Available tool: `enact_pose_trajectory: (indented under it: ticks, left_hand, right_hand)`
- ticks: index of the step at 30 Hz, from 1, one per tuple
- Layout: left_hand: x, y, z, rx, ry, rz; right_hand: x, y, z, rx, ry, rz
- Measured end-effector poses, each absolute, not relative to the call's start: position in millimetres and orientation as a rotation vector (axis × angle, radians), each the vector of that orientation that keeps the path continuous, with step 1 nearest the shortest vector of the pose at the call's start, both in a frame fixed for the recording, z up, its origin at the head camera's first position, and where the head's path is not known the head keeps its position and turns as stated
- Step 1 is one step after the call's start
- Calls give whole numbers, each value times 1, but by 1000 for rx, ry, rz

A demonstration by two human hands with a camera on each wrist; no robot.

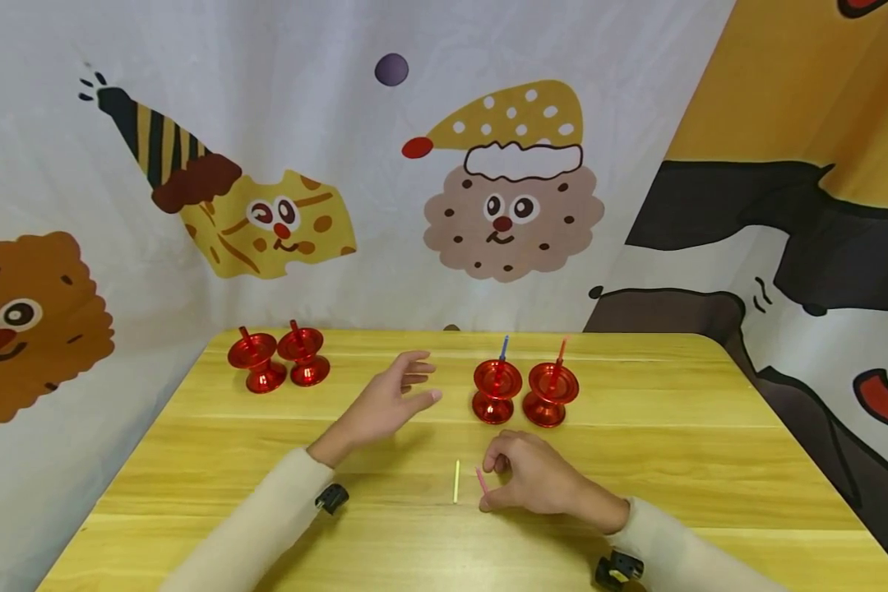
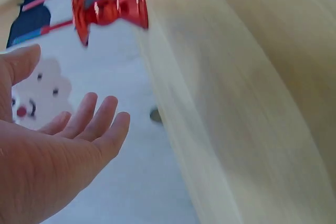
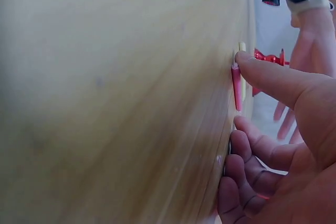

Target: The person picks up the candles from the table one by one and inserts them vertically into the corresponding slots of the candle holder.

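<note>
In the head view my right hand (image 1: pixel 533 477) is low over the wooden table, its thumb at the near end of a thin pink candle (image 1: pixel 482 480). The right wrist view shows the pink candle (image 3: pixel 237 87) lying between thumb and index finger, the index fingertip just short of its other end. Beside it lies a pale yellow candle (image 1: pixel 456 481). My left hand (image 1: pixel 388 399) hovers above the table with fingers spread and holds nothing. Ahead stand two shiny red candle holders, one (image 1: pixel 497 380) with a blue candle (image 1: pixel 504 348), the other (image 1: pixel 552 384) with a red-pink candle (image 1: pixel 561 349).
Two more red candle holders (image 1: pixel 253 353) (image 1: pixel 302 345) stand at the table's back left, each with a short red stem on top. A printed cloth (image 1: pixel 385 247) hangs behind the table's (image 1: pixel 385 543) back edge.
</note>
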State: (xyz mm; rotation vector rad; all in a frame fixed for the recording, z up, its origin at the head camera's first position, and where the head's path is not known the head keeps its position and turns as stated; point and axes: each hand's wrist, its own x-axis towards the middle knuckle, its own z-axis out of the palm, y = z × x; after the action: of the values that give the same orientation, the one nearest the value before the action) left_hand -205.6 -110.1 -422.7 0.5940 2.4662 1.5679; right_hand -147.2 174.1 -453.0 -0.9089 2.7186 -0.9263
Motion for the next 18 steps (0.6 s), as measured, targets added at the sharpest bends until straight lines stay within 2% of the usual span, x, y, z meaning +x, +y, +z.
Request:
enact_pose_trajectory:
  ticks: [8, 13, 18]
  left_hand:
    - [-192, -166, -426, 307, 2617, 1716]
    - [-188, -184, -426, 7, 2663, 1826]
    - [-190, -197, -427, -169, 2711, 1846]
  right_hand:
    - [-149, 178, -453, -933, 2679, -960]
    - [-151, 179, -452, -910, 2663, -960]
    - [-151, 180, -452, -891, 2650, -969]
